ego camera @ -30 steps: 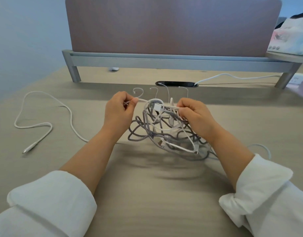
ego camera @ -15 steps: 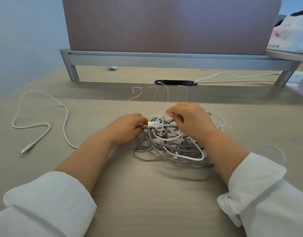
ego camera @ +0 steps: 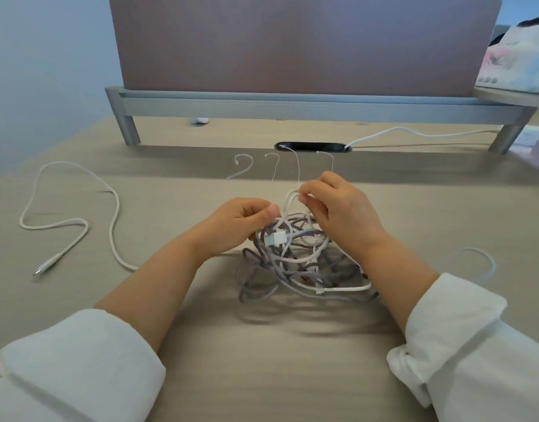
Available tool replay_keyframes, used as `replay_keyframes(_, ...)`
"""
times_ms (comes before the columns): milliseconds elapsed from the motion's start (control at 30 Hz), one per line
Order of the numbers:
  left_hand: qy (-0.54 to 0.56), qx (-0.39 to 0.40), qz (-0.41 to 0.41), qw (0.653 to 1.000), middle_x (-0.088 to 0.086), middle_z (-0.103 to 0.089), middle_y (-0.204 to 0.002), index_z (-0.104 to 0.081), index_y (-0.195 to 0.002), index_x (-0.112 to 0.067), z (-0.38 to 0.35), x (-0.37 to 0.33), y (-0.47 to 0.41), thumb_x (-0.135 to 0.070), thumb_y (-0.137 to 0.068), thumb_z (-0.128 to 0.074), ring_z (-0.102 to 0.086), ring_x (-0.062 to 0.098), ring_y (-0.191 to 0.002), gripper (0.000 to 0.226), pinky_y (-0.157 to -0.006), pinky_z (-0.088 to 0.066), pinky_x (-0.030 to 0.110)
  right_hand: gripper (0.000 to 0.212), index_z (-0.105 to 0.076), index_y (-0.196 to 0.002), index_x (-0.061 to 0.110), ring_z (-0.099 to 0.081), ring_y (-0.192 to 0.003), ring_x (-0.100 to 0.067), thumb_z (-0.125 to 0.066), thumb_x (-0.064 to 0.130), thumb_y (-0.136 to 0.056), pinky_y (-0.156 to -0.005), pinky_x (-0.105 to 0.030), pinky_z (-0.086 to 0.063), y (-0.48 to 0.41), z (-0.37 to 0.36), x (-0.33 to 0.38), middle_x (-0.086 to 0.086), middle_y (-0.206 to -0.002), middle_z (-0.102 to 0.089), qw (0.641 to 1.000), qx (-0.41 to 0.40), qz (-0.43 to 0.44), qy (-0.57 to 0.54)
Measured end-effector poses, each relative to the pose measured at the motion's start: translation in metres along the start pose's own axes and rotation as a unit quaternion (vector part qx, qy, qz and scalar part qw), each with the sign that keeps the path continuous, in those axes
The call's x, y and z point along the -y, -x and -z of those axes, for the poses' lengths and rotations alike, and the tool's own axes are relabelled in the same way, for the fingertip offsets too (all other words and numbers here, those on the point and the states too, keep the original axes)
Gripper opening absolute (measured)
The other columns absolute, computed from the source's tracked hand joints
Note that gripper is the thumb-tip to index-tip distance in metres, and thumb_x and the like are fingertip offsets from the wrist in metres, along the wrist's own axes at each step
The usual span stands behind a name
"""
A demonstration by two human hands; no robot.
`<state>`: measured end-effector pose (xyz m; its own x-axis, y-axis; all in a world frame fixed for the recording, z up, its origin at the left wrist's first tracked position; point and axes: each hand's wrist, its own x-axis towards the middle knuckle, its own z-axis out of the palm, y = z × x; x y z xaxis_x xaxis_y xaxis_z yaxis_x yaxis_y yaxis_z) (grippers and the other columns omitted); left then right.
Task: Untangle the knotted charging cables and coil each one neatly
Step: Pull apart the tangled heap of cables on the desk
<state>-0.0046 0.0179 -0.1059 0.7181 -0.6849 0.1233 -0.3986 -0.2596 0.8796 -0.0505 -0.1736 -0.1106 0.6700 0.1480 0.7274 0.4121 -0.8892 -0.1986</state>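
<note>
Closest to us are our rolled white sleeves on the tan desk. Just past them the tangle of cables, grey braided mixed with white, sits on the desk between our wrists, with a white USB plug on top. Our left hand has thumb pressed to forefinger at the tangle's upper left edge; which strand it's got, we can't tell. Our right hand pinches a white loop, lifted above the pile. Off to the left lies a loose white cable. Further back there's the black cable slot, then the brown partition.
</note>
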Motion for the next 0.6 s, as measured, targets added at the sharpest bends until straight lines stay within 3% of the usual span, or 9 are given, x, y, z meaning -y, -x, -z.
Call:
replay_keyframes(100,-0.049,-0.001,-0.01,0.999,0.012,-0.051,-0.071,-0.067,-0.081,-0.016,-0.005,-0.002,-0.002,-0.042,-0.085,-0.051,-0.041,0.018,-0.065,0.031,-0.063,-0.036,0.029,0.018,-0.065,-0.087,0.007,-0.047,-0.056,-0.02,-0.057,0.024,-0.088,-0.053,-0.031,-0.044,0.0,-0.002,-0.002,0.0,-0.073,-0.053,0.999,-0.012,-0.025,-0.034)
replay_keyframes(200,-0.066,-0.027,-0.047,0.996,0.011,-0.051,-0.07,-0.062,-0.084,-0.027,-0.004,-0.003,-0.003,-0.025,-0.093,-0.051,-0.041,0.016,-0.063,0.014,-0.06,-0.037,0.022,0.012,-0.063,-0.079,0.01,-0.049,-0.059,-0.017,-0.068,0.02,-0.083,-0.059,-0.028,-0.044,0.001,0.0,-0.007,0.001,-0.069,-0.055,0.991,0.007,-0.102,-0.086)
replay_keyframes(300,-0.088,-0.034,-0.06,0.994,0.01,-0.05,-0.068,-0.056,-0.086,-0.03,-0.002,-0.002,-0.003,-0.019,-0.095,-0.049,-0.038,0.012,-0.06,0.016,-0.054,-0.035,0.013,0.009,-0.061,-0.071,0.014,-0.053,-0.059,-0.014,-0.066,0.013,-0.078,-0.059,-0.03,-0.047,0.002,0.004,-0.009,0.005,-0.063,-0.058,0.981,0.082,-0.146,-0.093)
replay_keyframes(433,-0.104,-0.062,-0.064,0.991,-0.004,-0.048,-0.068,-0.049,-0.087,-0.032,0.002,0.004,-0.002,-0.016,-0.098,-0.041,-0.039,0.01,-0.062,0.021,-0.06,-0.034,0.021,0.012,-0.062,-0.068,0.019,-0.053,-0.056,-0.009,-0.064,0.008,-0.074,-0.06,-0.024,-0.046,0.0,0.012,-0.013,0.006,-0.061,-0.06,0.963,0.143,-0.203,-0.108)
replay_keyframes(600,-0.058,-0.062,-0.059,0.995,-0.009,-0.047,-0.067,-0.049,-0.086,-0.026,-0.002,0.006,-0.004,-0.015,-0.098,-0.041,-0.039,0.005,-0.061,0.019,-0.06,-0.034,0.017,0.01,-0.075,-0.081,0.018,-0.053,-0.051,0.007,-0.07,0.01,-0.078,-0.054,-0.005,-0.039,-0.002,0.016,-0.02,0.019,-0.058,-0.057,0.943,0.236,-0.215,-0.099)
